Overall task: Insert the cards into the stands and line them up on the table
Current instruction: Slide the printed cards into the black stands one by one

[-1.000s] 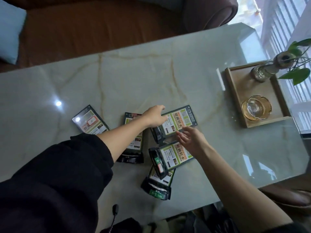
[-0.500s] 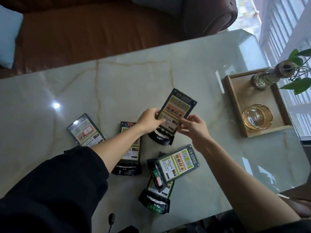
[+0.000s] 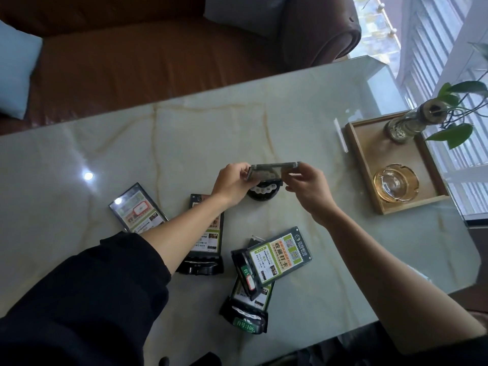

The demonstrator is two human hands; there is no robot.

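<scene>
My left hand (image 3: 232,182) and my right hand (image 3: 307,186) hold one card (image 3: 273,170) upright by its two side edges, seen from above. Its lower end sits in a black stand (image 3: 264,192) resting on the marble table (image 3: 184,133). Four more cards lie flat near me: one at the left (image 3: 137,208), one under my left forearm with a black stand at its near end (image 3: 208,241), one tilted on a stand (image 3: 278,253), and one beneath it in a stand with a green label (image 3: 247,317).
A wooden tray (image 3: 361,165) at the right holds a glass ashtray (image 3: 396,182) and a glass vase with a green plant (image 3: 406,124). A brown sofa (image 3: 158,54) with pale cushions runs along the table's far side. A window is at the right.
Both hands lifted the card and its stand off the table, tilted it up, and now hold it upright with the stand resting on the table farther from me.
</scene>
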